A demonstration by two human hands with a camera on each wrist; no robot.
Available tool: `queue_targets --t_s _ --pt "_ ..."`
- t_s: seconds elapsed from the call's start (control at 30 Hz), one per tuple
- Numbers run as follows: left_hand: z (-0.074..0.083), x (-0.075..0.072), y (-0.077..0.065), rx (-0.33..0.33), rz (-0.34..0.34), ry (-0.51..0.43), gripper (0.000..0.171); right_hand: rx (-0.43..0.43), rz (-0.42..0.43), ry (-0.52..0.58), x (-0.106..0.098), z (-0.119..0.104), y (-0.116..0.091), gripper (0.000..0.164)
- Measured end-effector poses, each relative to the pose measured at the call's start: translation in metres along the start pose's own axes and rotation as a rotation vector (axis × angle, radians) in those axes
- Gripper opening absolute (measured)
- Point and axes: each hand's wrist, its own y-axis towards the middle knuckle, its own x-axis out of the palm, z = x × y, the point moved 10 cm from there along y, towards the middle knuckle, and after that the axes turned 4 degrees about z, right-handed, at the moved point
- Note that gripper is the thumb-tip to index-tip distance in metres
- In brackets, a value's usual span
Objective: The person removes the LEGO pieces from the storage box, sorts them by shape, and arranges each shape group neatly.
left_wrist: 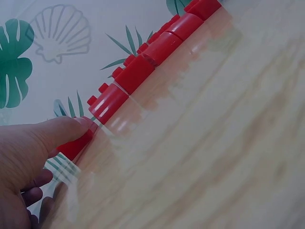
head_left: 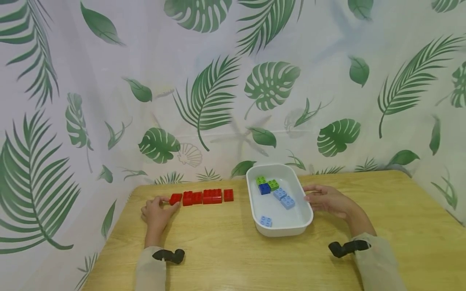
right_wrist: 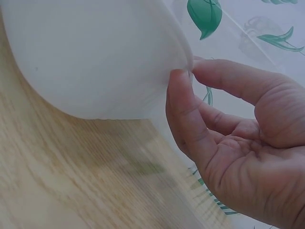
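At the left end of a row of red toy building bricks [head_left: 212, 196], my left hand [head_left: 158, 214] pinches the leftmost red brick [head_left: 175, 198]. That brick sits slightly turned from the others; in the left wrist view the thumb [left_wrist: 66, 131] covers part of it. My right hand [head_left: 333, 202] pinches the right rim of a white plastic tray [head_left: 284, 231] between thumb and fingertips. Inside the tray lie two green bricks [head_left: 273, 185], a dark blue brick [head_left: 264, 188] and three light blue bricks [head_left: 288, 202]. The right wrist view shows the tray's outer wall [right_wrist: 95, 62].
A wooden table [head_left: 218, 258] lies under everything. Behind it hangs a white curtain [head_left: 225, 153] with green leaf prints, close to the table's back edge and the tray's far end. Both forearms wear black straps [head_left: 169, 255] over light sleeves.
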Motion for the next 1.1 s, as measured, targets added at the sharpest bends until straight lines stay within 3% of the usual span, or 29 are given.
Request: queue_targets --t_s 0.5,0.8,0.93,1.1 --pt "0.003 -0.002 0.0 0.008 0.011 -0.015 0.051 -0.019 0.0 -0.02 0.001 -0.003 0.001 0.062" --pt "0.004 -0.007 0.001 -0.032 0.003 -0.084 0.058 -0.034 -0.018 -0.029 -0.001 -0.003 0.002 0.06" --pt "0.017 -0.015 0.002 -0.006 0.04 -0.107 0.054 -0.035 -0.02 -0.029 0.0 -0.004 0.001 0.059" --pt "0.052 -0.021 0.001 0.091 0.036 -0.135 0.053 -0.024 -0.007 -0.02 0.001 -0.003 -0.001 0.06"
